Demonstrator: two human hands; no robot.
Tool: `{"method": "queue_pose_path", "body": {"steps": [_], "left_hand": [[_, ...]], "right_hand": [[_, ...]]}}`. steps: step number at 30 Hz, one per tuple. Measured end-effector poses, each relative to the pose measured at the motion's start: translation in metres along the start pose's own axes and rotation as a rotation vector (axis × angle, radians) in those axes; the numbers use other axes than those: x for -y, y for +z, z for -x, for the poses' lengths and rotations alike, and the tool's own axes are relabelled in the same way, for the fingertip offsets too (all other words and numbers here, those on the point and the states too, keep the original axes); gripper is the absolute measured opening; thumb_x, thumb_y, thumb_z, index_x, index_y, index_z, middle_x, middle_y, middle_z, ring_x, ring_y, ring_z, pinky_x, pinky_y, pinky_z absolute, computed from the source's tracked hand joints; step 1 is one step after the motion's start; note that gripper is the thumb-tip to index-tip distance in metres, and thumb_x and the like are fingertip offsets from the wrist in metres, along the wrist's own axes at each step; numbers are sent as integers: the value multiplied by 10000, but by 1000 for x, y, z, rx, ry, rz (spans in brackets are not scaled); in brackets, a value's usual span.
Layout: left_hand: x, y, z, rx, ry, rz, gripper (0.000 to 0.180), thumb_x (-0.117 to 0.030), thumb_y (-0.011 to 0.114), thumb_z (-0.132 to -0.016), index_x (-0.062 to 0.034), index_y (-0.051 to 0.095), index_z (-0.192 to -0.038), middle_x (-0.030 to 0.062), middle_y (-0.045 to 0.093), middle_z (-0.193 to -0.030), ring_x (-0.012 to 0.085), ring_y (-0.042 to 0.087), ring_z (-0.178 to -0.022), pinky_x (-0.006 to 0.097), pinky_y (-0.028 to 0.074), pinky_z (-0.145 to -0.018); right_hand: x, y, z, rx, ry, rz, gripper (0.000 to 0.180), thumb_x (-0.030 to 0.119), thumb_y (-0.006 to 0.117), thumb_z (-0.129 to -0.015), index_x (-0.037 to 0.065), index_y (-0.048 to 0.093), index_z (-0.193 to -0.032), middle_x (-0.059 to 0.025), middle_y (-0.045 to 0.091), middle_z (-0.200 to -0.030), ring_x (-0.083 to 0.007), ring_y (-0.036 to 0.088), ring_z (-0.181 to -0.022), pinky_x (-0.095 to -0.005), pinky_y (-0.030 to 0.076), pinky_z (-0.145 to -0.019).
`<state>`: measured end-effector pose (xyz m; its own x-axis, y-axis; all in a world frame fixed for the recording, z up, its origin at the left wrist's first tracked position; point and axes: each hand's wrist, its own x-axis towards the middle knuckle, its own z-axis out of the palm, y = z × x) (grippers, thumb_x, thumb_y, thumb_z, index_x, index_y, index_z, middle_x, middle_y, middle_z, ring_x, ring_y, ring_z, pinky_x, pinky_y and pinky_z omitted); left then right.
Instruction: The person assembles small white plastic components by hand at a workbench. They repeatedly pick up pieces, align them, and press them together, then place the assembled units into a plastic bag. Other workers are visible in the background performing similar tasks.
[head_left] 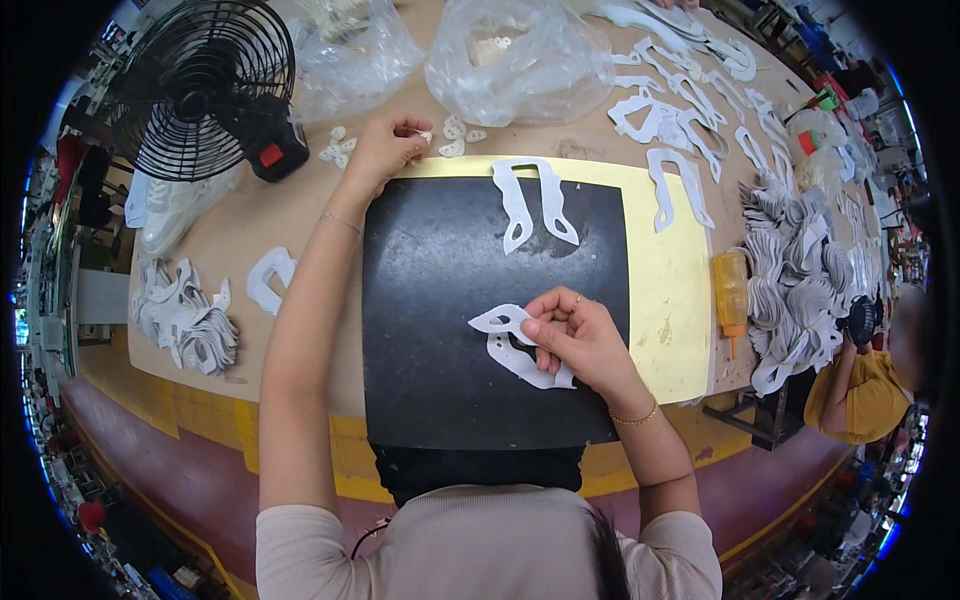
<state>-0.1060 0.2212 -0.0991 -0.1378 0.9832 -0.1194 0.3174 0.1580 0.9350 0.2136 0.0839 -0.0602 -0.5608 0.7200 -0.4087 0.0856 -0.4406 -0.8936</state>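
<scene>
My right hand (587, 345) pinches a white curved shoe-upper piece (497, 321) with cut-out openings and small holes, held over the black mat (450, 412). At the mat's far left corner, my left hand (382, 152) has its fingertips closed on a small white shoe piece (427, 137). Right beside those fingertips lies a loose cluster of similar small white pieces (455, 140). A white U-shaped shoe-upper piece (507, 200) rests on the far part of the mat, its two legs pointing toward me.
A black fan (200, 90) and a white shoe (165, 215) stand at left, near piled white pieces (205, 340). Clear plastic bags (540, 75) sit at the back. On the right are yellow board (665, 330), an orange-tipped bottle (731, 290), stacked pieces (795, 290) and a person in yellow (870, 395).
</scene>
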Motion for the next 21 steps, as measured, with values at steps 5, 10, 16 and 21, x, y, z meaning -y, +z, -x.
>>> {"method": "queue_pose_path", "body": {"steps": [5, 10, 16, 21], "left_hand": [[-6, -5, -2, 16, 27, -51, 283, -68, 659, -884, 45, 671, -1143, 45, 659, -864, 102, 581, -700, 243, 482, -637], [-8, -20, 12, 52, -65, 88, 242, -148, 621, -977, 16, 668, -1147, 15, 645, -886, 76, 559, -698, 222, 476, -647], [-17, -19, 56, 69, -13, 38, 183, -93, 580, -981, 16, 682, -1085, 18, 652, -856, 60, 573, -651, 194, 464, -586], [-25, -14, 85, 93, 8, -226, 154, -158, 658, -934, -21, 679, -1000, 6, 638, -784, 58, 569, -673, 225, 437, -586]], "right_hand": [[0, 1, 2, -6, -11, 10, 204, 169, 680, -950, -3, 611, -1035, 4, 631, -790, -32, 584, -604, -180, 444, -507], [0, 2, 2, -2, -23, 25, 194, 172, 675, -953, 5, 614, -1030, 10, 627, -782, -28, 578, -605, -180, 446, -511], [2, 3, 3, -8, -18, 60, 187, 169, 675, -953, 7, 618, -1027, 13, 627, -777, -23, 570, -601, -178, 443, -517], [0, 5, 4, -18, -26, 78, 179, 155, 679, -949, 5, 625, -1030, 8, 633, -760, -20, 570, -603, -173, 434, -521]]}}
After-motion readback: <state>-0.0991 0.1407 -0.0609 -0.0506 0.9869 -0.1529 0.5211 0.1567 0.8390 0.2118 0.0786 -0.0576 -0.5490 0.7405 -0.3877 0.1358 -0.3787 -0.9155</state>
